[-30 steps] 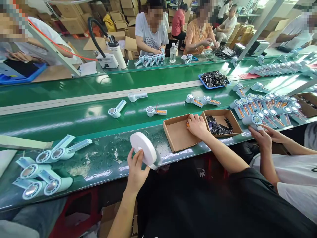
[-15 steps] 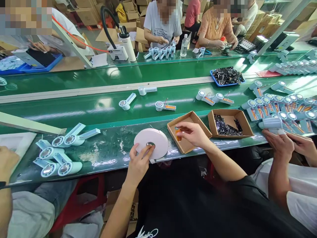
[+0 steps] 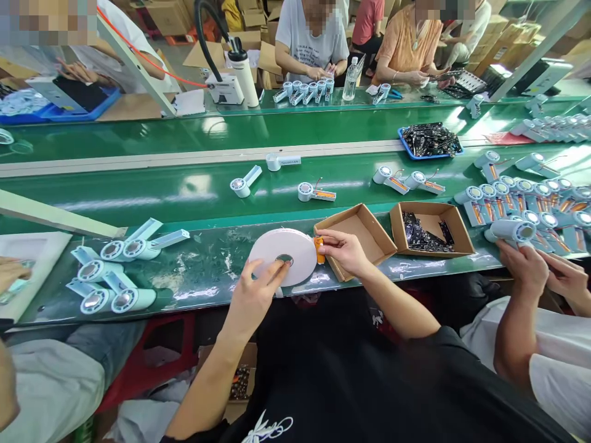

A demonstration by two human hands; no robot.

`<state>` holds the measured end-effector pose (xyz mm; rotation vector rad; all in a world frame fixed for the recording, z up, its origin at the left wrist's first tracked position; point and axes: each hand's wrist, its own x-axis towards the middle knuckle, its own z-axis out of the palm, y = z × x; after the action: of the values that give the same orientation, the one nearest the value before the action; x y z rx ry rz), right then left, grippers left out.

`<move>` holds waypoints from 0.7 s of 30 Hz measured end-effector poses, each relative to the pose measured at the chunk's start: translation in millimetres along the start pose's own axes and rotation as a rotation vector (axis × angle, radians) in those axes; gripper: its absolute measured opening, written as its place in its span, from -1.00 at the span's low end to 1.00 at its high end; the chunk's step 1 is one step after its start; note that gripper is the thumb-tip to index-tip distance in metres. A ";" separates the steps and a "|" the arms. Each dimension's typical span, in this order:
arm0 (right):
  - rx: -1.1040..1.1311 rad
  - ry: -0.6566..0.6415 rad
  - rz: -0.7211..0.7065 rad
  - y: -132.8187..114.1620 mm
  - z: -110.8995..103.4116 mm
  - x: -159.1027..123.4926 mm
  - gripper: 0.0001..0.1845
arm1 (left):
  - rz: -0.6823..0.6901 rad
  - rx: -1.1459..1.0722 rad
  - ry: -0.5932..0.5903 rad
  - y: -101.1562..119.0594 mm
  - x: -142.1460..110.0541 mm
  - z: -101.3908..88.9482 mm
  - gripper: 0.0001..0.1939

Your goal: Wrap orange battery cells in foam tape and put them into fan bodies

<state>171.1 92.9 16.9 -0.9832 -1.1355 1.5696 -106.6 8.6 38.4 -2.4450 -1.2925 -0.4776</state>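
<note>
A wide white roll of tape (image 3: pixel 302 252) lies on the green bench in front of me. My left hand (image 3: pixel 258 288) rests over its near left side, with fingertips hooked at the central hole. In my right hand (image 3: pixel 345 251) a small orange battery (image 3: pixel 319 249) is pinched between thumb and fingers, right at the roll's right edge. Whether it touches the tape, I cannot tell. Just beyond that hand stands an open cardboard tray (image 3: pixel 379 229), and its visible floor is bare.
Farther right, a cardboard box (image 3: pixel 399 246) holds black circuit boards. Pale blue fan bodies (image 3: pixel 132 299) lie at the left, and more fan bodies (image 3: pixel 489 192) crowd the right. Co-workers' hands (image 3: pixel 526 264) work close by on both sides. A blue tray (image 3: pixel 406 147) of black parts sits beyond.
My right hand has carried the orange battery left, from over the cardboard tray to the tape roll's edge. My left hand stays on the roll. The whole view has shifted slightly.
</note>
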 end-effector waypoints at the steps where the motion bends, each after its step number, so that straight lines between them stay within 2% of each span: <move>1: 0.104 0.098 -0.032 5.9 6.7 -0.1 -0.41 | -0.019 0.002 0.006 1.3 1.8 0.4 -0.35; 3: 0.291 0.283 -0.102 16.6 23.6 -2.7 -0.40 | -0.051 -0.015 0.008 6.5 5.8 2.4 -0.39; 5: 0.418 0.413 -0.173 24.3 42.3 -8.5 -0.39 | -0.082 -0.050 0.030 16.4 9.7 5.5 -0.45; 7: 0.460 0.459 -0.213 25.9 57.0 -14.7 -0.36 | -0.126 -0.095 0.103 30.6 12.3 9.0 -0.49; 9: 0.418 0.428 -0.213 16.9 59.3 -15.6 -0.34 | -0.184 -0.143 0.175 46.1 11.0 12.8 -0.51; 11: 0.358 0.390 -0.213 -4.7 43.2 -7.1 -0.38 | -0.174 -0.208 0.163 57.8 3.9 17.2 -0.52; 13: 0.331 0.432 -0.283 -34.4 10.7 9.8 -0.43 | -0.086 -0.267 0.064 60.3 -7.6 22.3 -0.51; 16: 0.320 0.659 -0.519 -67.8 -42.8 33.8 -0.43 | -0.041 -0.220 -0.137 42.9 -25.2 28.3 -0.44; 17: 0.266 0.682 -0.564 -70.2 -54.9 36.6 -0.38 | -0.075 -0.176 -0.190 33.3 -29.3 28.0 -0.42; 19: 0.163 0.603 -0.537 -59.9 -65.5 30.7 -0.31 | -0.134 -0.105 -0.225 15.3 -33.5 21.7 -0.43; 21: 0.084 0.462 -0.440 -36.6 -61.4 12.3 -0.29 | -0.135 -0.082 -0.141 5.2 -32.0 8.3 -0.45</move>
<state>234.3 123.3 35.8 -0.9035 -0.8750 0.9659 -118.1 -13.7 16.3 -2.5079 -1.5321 -0.4055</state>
